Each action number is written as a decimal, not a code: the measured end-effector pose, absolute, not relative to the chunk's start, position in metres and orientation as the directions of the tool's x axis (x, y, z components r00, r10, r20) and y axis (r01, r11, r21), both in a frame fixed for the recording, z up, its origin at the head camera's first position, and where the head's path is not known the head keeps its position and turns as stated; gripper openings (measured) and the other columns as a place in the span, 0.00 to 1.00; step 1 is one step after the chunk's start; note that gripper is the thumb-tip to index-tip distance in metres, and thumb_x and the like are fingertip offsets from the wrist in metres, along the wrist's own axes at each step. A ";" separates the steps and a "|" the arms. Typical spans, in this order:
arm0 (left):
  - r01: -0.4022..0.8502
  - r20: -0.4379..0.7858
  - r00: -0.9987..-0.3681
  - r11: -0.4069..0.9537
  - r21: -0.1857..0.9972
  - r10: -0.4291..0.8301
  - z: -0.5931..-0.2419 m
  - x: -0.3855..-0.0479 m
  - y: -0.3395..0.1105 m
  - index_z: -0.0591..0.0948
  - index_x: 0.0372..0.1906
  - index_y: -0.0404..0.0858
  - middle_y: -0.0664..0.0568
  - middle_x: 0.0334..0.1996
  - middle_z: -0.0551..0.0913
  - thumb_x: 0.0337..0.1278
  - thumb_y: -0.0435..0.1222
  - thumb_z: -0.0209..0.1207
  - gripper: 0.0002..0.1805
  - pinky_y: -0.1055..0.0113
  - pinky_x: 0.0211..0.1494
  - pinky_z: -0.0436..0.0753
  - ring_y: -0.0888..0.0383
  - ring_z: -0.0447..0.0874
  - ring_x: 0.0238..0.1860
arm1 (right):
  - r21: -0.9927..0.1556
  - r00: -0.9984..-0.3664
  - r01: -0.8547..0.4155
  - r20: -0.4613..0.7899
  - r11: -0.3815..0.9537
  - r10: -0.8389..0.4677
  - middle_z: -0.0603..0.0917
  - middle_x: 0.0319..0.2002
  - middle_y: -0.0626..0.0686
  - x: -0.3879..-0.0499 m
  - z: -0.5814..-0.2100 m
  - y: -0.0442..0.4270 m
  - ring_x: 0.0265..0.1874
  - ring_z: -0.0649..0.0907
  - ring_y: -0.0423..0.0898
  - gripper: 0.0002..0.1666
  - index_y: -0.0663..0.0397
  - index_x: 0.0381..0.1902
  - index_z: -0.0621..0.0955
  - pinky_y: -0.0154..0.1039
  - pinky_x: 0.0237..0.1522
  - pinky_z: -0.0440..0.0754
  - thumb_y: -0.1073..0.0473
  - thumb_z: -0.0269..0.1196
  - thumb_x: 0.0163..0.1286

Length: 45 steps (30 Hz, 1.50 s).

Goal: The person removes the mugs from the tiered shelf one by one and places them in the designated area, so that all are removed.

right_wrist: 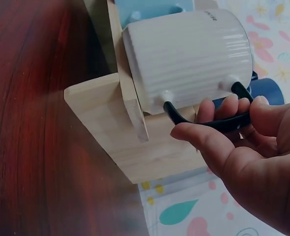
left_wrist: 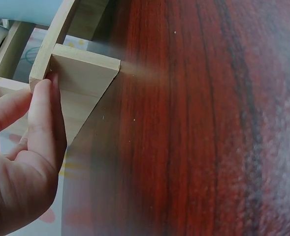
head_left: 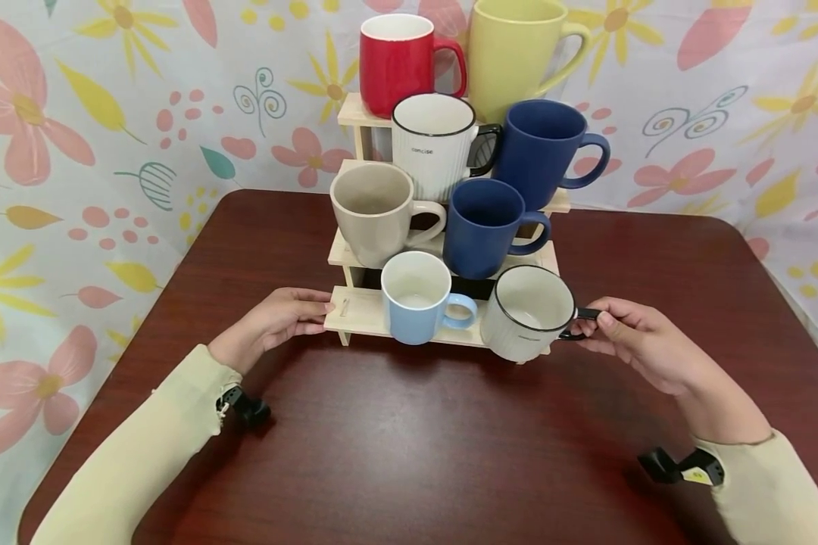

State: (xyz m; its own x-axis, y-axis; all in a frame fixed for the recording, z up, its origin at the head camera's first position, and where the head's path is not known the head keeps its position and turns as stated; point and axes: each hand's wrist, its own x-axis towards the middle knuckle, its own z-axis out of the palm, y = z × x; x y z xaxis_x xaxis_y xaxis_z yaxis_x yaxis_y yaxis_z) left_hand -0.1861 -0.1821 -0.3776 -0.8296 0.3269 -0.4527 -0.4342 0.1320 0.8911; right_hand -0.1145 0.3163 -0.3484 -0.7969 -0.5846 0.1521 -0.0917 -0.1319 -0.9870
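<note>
Beyond cream sleeves [head_left: 143, 446]: with curled right hand [head_left: 644, 344], gripping the lower ribbed white mug [head_left: 521, 325] by its black handle [right_wrist: 223, 124], at the sky-blue mug's [head_left: 416, 316] three o'clock; with left hand [head_left: 286, 314], pinching the bottom shelf's [head_left: 357, 309] nine-o'clock end.

We log a pale cream, long fabric left sleeve [head_left: 129, 454], cuff edge uneven, and a matching right sleeve [head_left: 777, 492]. Beside the cuffs we note a small black left wrist device [head_left: 248, 409] and an angular black right wrist device [head_left: 661, 465] with a yellow-and-white label [head_left: 697, 475].
</note>
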 end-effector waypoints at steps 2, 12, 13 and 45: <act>-0.435 -0.454 -0.829 0.132 0.891 0.327 -0.377 -0.186 -0.182 0.61 0.73 0.18 0.61 0.29 0.86 0.72 0.26 0.52 0.30 0.79 0.38 0.87 0.68 0.86 0.32 | -0.986 -0.796 -0.095 0.160 -0.140 -0.584 0.85 0.46 0.48 -0.114 -0.350 0.318 0.49 0.86 0.41 0.22 0.60 0.48 0.79 0.30 0.57 0.86 0.77 0.39 0.80; -0.437 -0.452 -0.825 0.125 0.891 0.340 -0.374 -0.187 -0.180 0.60 0.73 0.18 0.61 0.29 0.86 0.72 0.27 0.53 0.31 0.79 0.39 0.87 0.68 0.85 0.33 | -0.978 -0.767 -0.112 0.199 -0.178 -0.609 0.84 0.47 0.49 -0.113 -0.352 0.327 0.52 0.87 0.41 0.25 0.63 0.53 0.79 0.31 0.58 0.86 0.79 0.37 0.79; -0.438 -0.453 -0.824 0.124 0.890 0.340 -0.374 -0.187 -0.179 0.60 0.73 0.18 0.61 0.29 0.86 0.72 0.27 0.53 0.31 0.79 0.39 0.87 0.68 0.85 0.33 | -0.978 -0.767 -0.118 0.199 -0.171 -0.610 0.84 0.47 0.49 -0.112 -0.352 0.329 0.52 0.87 0.41 0.25 0.63 0.53 0.79 0.31 0.58 0.86 0.80 0.36 0.79; -0.463 -0.467 -0.809 0.102 0.880 0.357 -0.375 -0.185 -0.181 0.57 0.74 0.17 0.62 0.29 0.86 0.73 0.26 0.50 0.31 0.80 0.39 0.86 0.69 0.85 0.33 | -0.916 -0.731 -0.133 0.349 -0.379 -0.586 0.82 0.56 0.58 -0.091 -0.352 0.383 0.62 0.82 0.47 0.25 0.76 0.53 0.72 0.36 0.65 0.83 0.79 0.27 0.79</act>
State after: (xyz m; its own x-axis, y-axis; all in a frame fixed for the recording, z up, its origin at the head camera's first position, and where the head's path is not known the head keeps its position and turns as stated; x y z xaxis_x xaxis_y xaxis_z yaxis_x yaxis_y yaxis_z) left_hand -0.1845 -0.1812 -0.3747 -0.8089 0.3571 -0.4671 -0.4633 0.1021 0.8803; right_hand -0.0905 0.3832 -0.3523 -0.7312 -0.5862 0.3488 -0.1327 -0.3793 -0.9157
